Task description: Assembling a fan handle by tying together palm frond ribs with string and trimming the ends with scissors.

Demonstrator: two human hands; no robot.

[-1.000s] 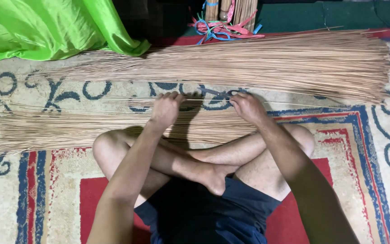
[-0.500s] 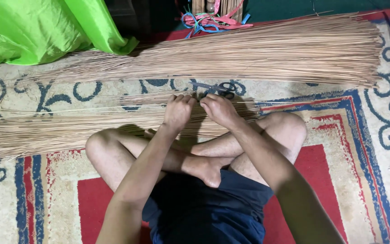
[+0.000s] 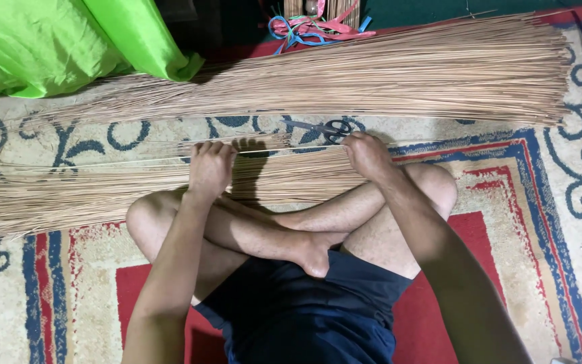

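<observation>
I sit cross-legged on a patterned carpet [image 3: 540,222]. A flat bundle of thin tan sticks [image 3: 82,192] lies across the carpet in front of my shins. My left hand [image 3: 210,168] is closed on a few of these sticks near the bundle's middle. My right hand [image 3: 368,155] is curled over the bundle's right end, gripping the same few sticks. Dark-handled scissors [image 3: 333,128] lie on the carpet just beyond my right fingers, apart from them.
A much larger heap of the same sticks [image 3: 405,71] stretches across the carpet farther away. A bright green sheet [image 3: 55,44] is bunched at the top left. Pink and blue strips [image 3: 318,28] lie at the top centre.
My hands were close together at the bundle's middle; now they are spread apart. The right hand has slid right, next to the scissors, and the left hand has moved left.
</observation>
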